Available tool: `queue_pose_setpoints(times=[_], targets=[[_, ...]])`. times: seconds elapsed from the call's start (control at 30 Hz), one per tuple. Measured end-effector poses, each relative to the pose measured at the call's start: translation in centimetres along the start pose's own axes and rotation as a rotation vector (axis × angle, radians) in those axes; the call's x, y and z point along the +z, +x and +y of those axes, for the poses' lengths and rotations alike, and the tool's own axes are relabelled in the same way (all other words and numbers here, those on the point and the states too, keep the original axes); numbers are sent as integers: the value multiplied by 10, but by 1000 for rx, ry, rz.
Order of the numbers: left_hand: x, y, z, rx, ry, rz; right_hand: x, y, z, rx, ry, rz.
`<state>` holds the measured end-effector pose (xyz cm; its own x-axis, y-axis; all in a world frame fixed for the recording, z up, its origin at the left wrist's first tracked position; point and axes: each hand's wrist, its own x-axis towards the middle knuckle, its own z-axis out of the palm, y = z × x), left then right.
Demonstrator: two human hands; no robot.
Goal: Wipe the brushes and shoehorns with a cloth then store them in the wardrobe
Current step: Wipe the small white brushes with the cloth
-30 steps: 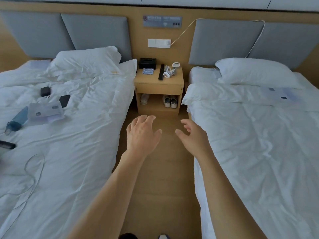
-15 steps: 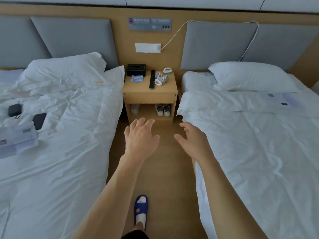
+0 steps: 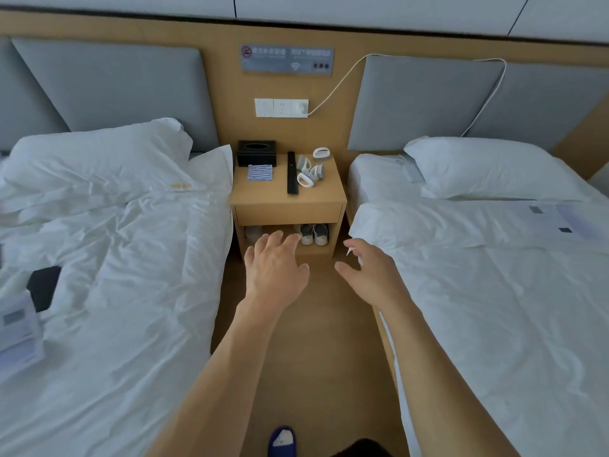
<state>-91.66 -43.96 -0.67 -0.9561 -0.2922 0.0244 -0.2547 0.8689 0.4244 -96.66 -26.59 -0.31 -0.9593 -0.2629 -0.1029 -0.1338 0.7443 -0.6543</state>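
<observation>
On the wooden nightstand [image 3: 286,199] between two beds lie several white-handled brushes [image 3: 311,168], a long black shoehorn [image 3: 291,173] and a folded blue-striped cloth [image 3: 260,173]. My left hand [image 3: 275,268] and my right hand [image 3: 369,272] are stretched out in front of me over the floor, short of the nightstand. Both have relaxed, spread fingers and hold nothing.
A black tissue box [image 3: 256,152] stands at the nightstand's back left. Shoes [image 3: 313,233] sit on its lower shelf. White beds flank the narrow aisle; the left bed [image 3: 115,291] carries a dark phone [image 3: 44,285] and papers. My blue slipper [image 3: 281,440] shows at the bottom.
The view has come closer to the nightstand and shifted right along the aisle. Both hands stay extended and empty, now nearer to the nightstand.
</observation>
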Motion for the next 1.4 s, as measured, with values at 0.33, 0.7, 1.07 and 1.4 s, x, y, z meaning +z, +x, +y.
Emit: queue_pose_setpoints(times=[0.33,0.7,1.07,1.4], targets=[[13,100,-26,-52,22,-15,20,109,-14,-28,-35,-30],[20,263,-15,-130,76,-1,9,287,-24,-99,-21,-142],[42,396,-1,-208,73,-29,-2,425,-14,-119,-55,-196],[64,517,-27,-170,34,-25,21,531,-17,-62,-83,-189]])
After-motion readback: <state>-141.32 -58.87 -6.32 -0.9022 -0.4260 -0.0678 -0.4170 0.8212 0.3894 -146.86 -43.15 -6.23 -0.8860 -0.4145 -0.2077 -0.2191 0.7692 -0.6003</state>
